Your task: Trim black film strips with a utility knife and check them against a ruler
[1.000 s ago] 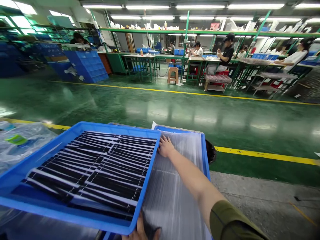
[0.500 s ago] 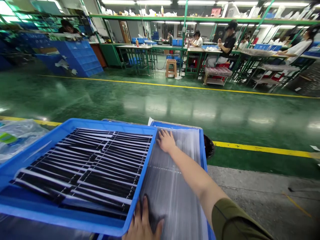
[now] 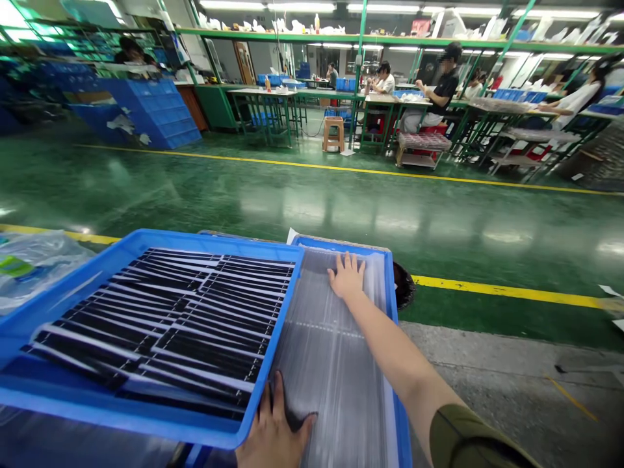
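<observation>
Grey sheet (image 3: 336, 377) is being pressed, prob. for flatness, by R hand (image 3: 348, 278) & L hand (image 3: 273, 434), both spread, nothing gripped.

A shallow, rectangular blue plastic tray (image 3: 121, 413) is walling off the left, and the bare right forearm (image 3: 402, 364) is crossing the right; between them, flat greyish translucent sheeting (image 3: 336, 377) is leaving open room.

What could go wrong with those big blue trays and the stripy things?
The left tray seems to overlap the right tray, so it might slide if bumped. The black-and-white strips lie inside it and look loose, so they could shift too. The left hand is right by that tray's near corner, so it might get pinched.
</observation>
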`<state>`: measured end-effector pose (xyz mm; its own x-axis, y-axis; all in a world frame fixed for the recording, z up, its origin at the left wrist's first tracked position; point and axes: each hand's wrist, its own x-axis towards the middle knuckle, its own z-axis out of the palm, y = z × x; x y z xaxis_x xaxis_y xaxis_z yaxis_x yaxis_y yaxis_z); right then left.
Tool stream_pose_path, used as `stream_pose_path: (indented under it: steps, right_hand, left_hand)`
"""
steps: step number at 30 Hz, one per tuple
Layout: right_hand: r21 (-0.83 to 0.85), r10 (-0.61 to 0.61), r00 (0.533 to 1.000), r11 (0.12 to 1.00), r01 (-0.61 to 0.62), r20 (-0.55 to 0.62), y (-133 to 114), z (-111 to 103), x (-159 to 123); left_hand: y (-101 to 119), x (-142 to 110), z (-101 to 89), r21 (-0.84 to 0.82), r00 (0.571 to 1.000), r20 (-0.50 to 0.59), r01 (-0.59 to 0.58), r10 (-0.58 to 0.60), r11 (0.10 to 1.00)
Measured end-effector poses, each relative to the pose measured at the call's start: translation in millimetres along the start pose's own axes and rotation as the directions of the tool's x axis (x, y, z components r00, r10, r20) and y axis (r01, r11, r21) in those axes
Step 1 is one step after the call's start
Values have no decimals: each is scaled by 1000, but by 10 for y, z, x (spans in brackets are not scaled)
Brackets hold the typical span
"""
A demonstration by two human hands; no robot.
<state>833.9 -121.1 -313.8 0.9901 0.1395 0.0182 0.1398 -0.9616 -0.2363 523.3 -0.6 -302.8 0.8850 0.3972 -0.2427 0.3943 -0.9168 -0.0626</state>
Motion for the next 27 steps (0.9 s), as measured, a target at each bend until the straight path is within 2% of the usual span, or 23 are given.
stream_pose_path:
  steps: [4, 8, 12, 15, 20, 23, 27]
  right_hand:
    - [-16, 119, 993, 993, -119, -9, 137, 26, -208]
    - [-25, 196, 981, 980, -195, 8, 289, 39, -292]
    - [-15, 202, 979, 979, -203, -18, 264, -37, -364]
    - [-3, 201, 979, 980, -201, -32, 191, -72, -540]
    - [10, 219, 975, 976, -219, 27, 144, 25, -859]
    - [15, 222, 974, 975, -223, 54, 140, 84, -927]
    - [18, 222, 975, 975, -222, 27, 145, 73, -943]
  left_hand:
    - [12, 10, -5, -3, 1000, 21, 15, -15, 1000]
    - [25, 27, -4, -8, 999, 35, 31, -31, 999]
    - [32, 31, -45, -26, 998, 46, 38, -36, 999]
    - [34, 15, -91, -46, 997, 60, 56, -53, 997]
    - [28, -14, -124, -83, 995, 82, 62, -55, 995]
    - [24, -10, -113, -85, 993, 93, 81, -73, 993]
    - [24, 9, -103, -83, 990, 105, 102, -94, 991]
